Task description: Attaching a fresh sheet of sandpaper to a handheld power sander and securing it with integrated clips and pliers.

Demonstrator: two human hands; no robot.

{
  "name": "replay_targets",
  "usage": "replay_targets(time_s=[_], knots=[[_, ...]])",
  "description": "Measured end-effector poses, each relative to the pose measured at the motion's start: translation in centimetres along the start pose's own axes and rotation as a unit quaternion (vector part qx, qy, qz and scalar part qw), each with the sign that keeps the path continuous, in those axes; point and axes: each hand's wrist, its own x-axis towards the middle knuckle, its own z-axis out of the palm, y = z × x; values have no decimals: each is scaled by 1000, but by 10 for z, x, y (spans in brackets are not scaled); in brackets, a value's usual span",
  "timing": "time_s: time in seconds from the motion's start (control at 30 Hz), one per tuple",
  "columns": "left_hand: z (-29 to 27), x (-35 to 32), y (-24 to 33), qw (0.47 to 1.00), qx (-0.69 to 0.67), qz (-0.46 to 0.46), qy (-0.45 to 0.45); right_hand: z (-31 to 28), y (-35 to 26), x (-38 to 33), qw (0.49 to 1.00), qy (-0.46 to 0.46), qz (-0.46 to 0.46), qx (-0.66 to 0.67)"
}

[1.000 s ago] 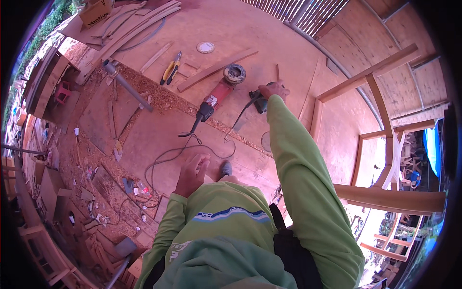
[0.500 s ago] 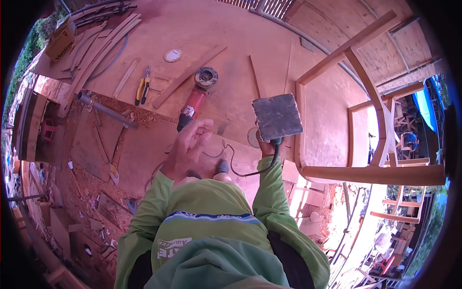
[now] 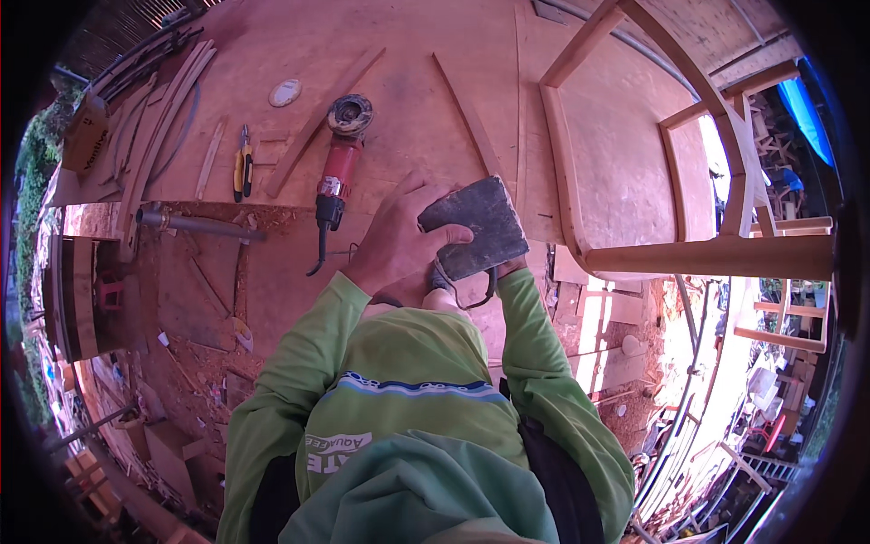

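Observation:
A corded electric sander [image 3: 475,227] is turned with its dark square pad up, in front of my body. My right hand [image 3: 513,265] holds it from beneath, mostly hidden behind the pad. My left hand [image 3: 399,231] grips the pad's left edge, its thumb lying across the dark face and its fingers partly behind. The cord loops down below the pad toward my lap. On the bench just beyond my left hand lies a red angle grinder [image 3: 339,163] with its round head pointing away.
Pliers with yellow and black handles [image 3: 243,168], a round white disc [image 3: 285,92] and wooden strips [image 3: 326,122] lie on the plywood bench [image 3: 435,36]. A wooden chair frame [image 3: 707,258] stands at right. A grey pipe [image 3: 199,225] juts out at left over sawdust.
My left hand has moved right and taken hold of the sander's pad edge. The sander has come left and tilted. The view has shifted slightly.

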Motion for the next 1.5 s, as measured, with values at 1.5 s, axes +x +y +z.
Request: replay_targets(time_s=[1.5], knots=[[9, -7, -156, 974, -52, -158, 155, 46, 99, 61, 542, 113, -329, -765]])
